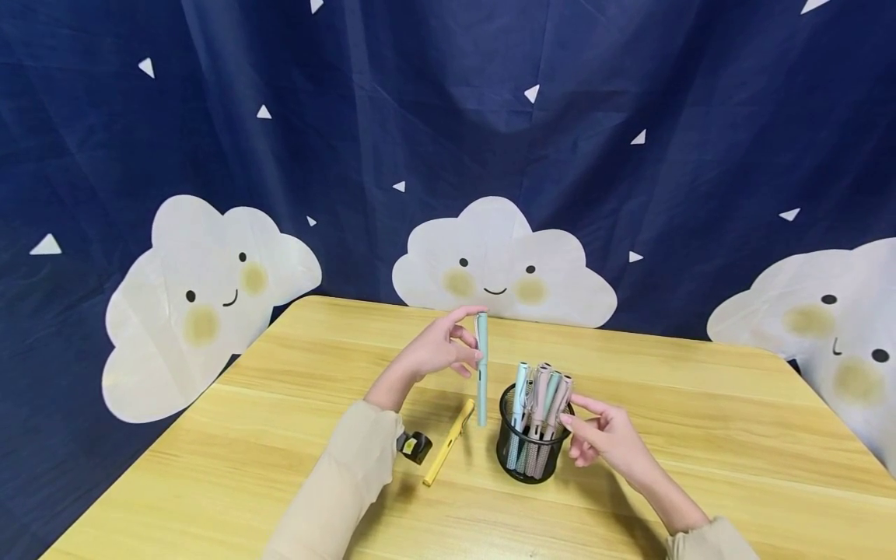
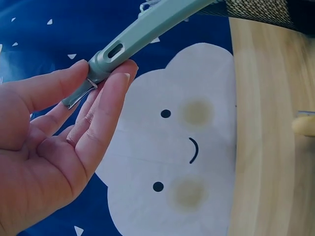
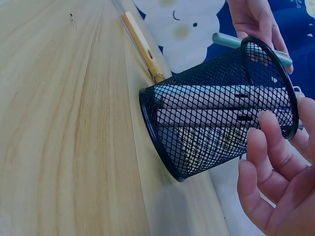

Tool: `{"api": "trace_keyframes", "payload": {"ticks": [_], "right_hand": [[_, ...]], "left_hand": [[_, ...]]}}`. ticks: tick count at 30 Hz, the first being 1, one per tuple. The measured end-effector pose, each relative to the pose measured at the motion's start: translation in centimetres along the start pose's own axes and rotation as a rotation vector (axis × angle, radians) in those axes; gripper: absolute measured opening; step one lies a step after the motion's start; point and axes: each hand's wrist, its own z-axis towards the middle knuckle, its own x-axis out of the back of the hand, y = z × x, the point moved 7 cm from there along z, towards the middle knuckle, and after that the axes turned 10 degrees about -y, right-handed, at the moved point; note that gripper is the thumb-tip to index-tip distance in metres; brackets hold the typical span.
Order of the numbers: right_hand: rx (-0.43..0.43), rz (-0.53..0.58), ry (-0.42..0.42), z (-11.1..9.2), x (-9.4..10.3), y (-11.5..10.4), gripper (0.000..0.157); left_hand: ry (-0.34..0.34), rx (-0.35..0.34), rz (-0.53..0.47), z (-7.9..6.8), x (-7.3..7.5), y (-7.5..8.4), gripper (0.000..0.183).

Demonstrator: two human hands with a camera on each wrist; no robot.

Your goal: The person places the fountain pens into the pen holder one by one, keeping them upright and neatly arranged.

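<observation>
My left hand [image 1: 435, 348] pinches a pale green pen [image 1: 482, 393] near its capped upper end. The pen hangs upright above the table, just left of a black mesh pen holder [image 1: 505, 451]. In the left wrist view its clip and barrel window [image 2: 115, 50] show. My right hand [image 1: 610, 442] holds the holder's rim at the right side, between thumb and fingers. Several pens stand inside, among them a light blue pen [image 1: 519, 397] and mauve pens [image 1: 540, 400]. The mesh wall [image 3: 206, 118] shows them upright behind it, with the curled fingers beside it.
A yellow pen [image 1: 448, 445] lies slantwise on the wooden table [image 1: 630, 373], left of the holder. Beside it sits a small black object [image 1: 416, 447] with a yellowish mark, partly hidden by the left sleeve. A dark blue curtain [image 1: 448, 117] with clouds hangs behind the table.
</observation>
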Motion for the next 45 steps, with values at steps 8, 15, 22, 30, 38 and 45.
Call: {"api": "trace_keyframes", "payload": {"ticks": [8, 15, 22, 30, 38, 45], "right_hand": [[0.004, 0.003, -0.001, 0.1, 0.1, 0.1, 0.056], [0.007, 0.001, -0.005, 0.0, 0.1, 0.2, 0.055], [-0.014, 0.012, 0.004, 0.0, 0.1, 0.2, 0.056], [-0.015, 0.017, 0.002, -0.1, 0.0, 0.1, 0.056], [-0.009, 0.017, 0.009, -0.1, 0.0, 0.2, 0.056], [-0.030, 0.028, 0.021, 0.0, 0.0, 0.2, 0.056]], "left_hand": [[0.041, -0.025, -0.033, 0.1, 0.1, 0.9, 0.066], [0.105, -0.073, -0.083, -0.2, 0.1, 1.2, 0.065], [0.183, -0.103, -0.056, -0.3, -0.3, 1.8, 0.066], [0.212, -0.131, 0.024, -0.4, -1.1, 2.4, 0.068], [0.199, -0.132, 0.134, -0.2, -1.9, 2.3, 0.067], [0.193, -0.127, 0.242, -0.2, -2.3, 2.1, 0.063]]}}
